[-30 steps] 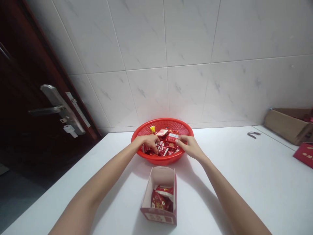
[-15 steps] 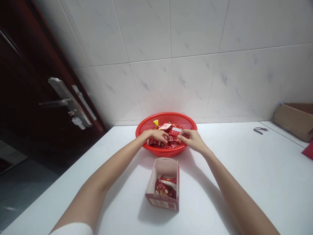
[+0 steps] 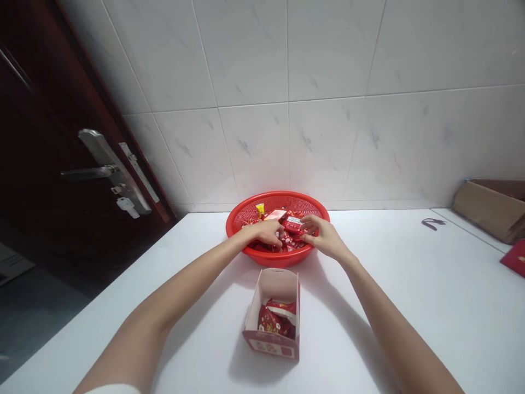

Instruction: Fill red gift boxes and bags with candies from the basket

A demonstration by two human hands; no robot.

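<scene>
A red perforated plastic basket (image 3: 279, 258) holds several shiny red wrapped sweets (image 3: 290, 241) and a small yellow packet (image 3: 260, 209). My left hand (image 3: 268, 232) dips in over its left half, fingers bent down among the wrappers; what they grip, if anything, is hidden. At the right rim, my right hand (image 3: 323, 236) has thumb and fingers apart beside a red packet with a white label (image 3: 293, 223). Below the basket stands an open-topped carton (image 3: 270, 348), pale inside, with a few red packets (image 3: 275, 319) at its near end.
Behind the white table (image 3: 197, 339) rises a tiled wall (image 3: 254, 148). A brown cardboard box (image 3: 488, 210), a red packet-like item (image 3: 514, 258) and a dark curled strap (image 3: 431, 222) lie at the right. To the left is a dark door with a metal handle (image 3: 92, 173).
My left hand has shifted slightly right, its fingers more curled among the wrappers. My right hand's thumb and fingers have spread a little. The camera view has tilted slightly.
</scene>
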